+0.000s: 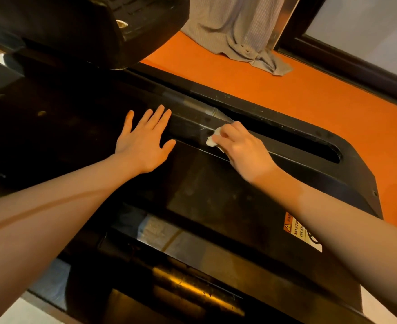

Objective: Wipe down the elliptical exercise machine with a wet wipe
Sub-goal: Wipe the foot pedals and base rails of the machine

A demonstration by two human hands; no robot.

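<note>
The black elliptical machine's housing (216, 197) fills the middle of the view, glossy and dusty. My left hand (143, 141) lies flat on its top with fingers straight and spread. My right hand (242, 150) grips a small bunched white wet wipe (212, 139) and presses it against a dark rail (193, 122) that runs along the housing beside a long slot (309, 146). Most of the wipe is hidden under my fingers.
A black pedal (87, 26) hangs over the upper left. An orange warning sticker (298, 228) sits on the housing's right side. Orange floor (286, 90) lies beyond the machine, with a grey curtain (239, 26) pooling on it and a dark door frame (356, 64) at right.
</note>
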